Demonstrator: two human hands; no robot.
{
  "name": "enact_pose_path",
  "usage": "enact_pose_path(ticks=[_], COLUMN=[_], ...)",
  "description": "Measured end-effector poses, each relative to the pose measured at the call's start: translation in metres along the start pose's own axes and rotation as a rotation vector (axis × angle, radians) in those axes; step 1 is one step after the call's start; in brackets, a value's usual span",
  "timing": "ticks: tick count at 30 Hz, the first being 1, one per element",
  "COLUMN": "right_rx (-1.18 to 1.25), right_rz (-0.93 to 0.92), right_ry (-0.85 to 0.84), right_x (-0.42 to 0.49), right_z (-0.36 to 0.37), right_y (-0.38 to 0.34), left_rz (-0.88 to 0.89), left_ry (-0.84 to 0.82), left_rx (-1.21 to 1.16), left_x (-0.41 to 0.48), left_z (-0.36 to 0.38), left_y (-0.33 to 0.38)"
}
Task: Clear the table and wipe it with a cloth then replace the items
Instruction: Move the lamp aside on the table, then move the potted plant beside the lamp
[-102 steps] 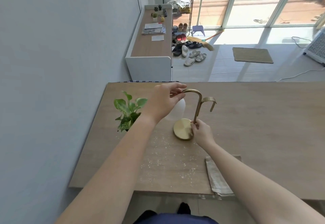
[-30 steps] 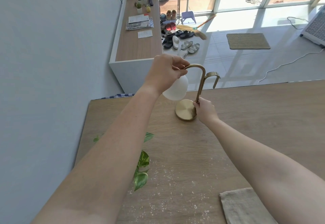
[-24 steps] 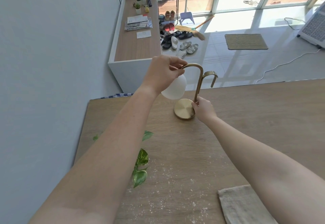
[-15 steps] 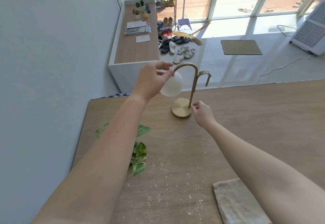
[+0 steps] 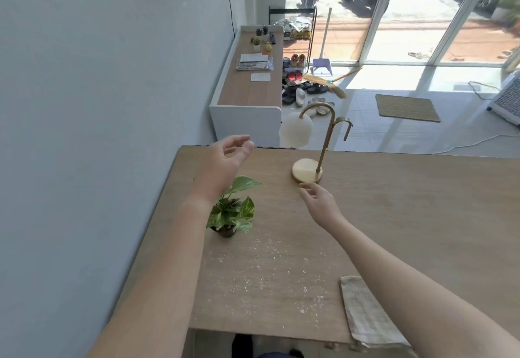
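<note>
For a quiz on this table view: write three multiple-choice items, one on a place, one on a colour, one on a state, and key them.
1. Where does the lamp stand?
A. near the table's far edge
B. on the cloth
C. on the floor

2. What colour is the lamp's base?
A. black
B. gold
C. red

3. What are the hands doing?
A. both gripping the lamp
B. both open, holding nothing
C. wiping with the cloth

Key: 1 A, its base sits close to the far edge. 2 B, the base and stem shine gold. 3 B, the left hand and right hand show spread fingers off the lamp.
</note>
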State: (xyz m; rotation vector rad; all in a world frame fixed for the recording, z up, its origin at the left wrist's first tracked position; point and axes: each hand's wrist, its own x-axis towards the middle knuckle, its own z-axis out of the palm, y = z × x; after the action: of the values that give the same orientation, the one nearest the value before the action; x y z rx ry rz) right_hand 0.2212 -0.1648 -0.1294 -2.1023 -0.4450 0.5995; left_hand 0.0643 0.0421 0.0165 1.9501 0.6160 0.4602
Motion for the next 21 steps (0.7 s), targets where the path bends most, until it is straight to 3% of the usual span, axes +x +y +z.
enact_pose_path(ticks=[7, 13, 16, 21], right_rx=[0.068, 0.148, 0.2, 0.283], right_rz=[-0.059, -0.01, 0.041, 0.155], right_ry=[-0.119, -0.203, -0.234, -0.241], right_x=[-0.031, -0.045, -0.055, -0.065], right_z=[0.048, 0.088, 0.106, 0.143], right_y=[-0.009, -0.008, -0.014, -0.017], left_rz=[-0.077, -0.203, -0.326, -0.476], left_ry=[0.241, 0.307, 0.288, 0.125], left_rx=[-0.127, -0.244, -0.3, -0.343], left_x=[-0.046, -0.07, -0.079, -0.089], left_z=[-0.058, -0.081, -0.085, -0.079], left_y=[-0.045, -0.102, -0.137, -0.187])
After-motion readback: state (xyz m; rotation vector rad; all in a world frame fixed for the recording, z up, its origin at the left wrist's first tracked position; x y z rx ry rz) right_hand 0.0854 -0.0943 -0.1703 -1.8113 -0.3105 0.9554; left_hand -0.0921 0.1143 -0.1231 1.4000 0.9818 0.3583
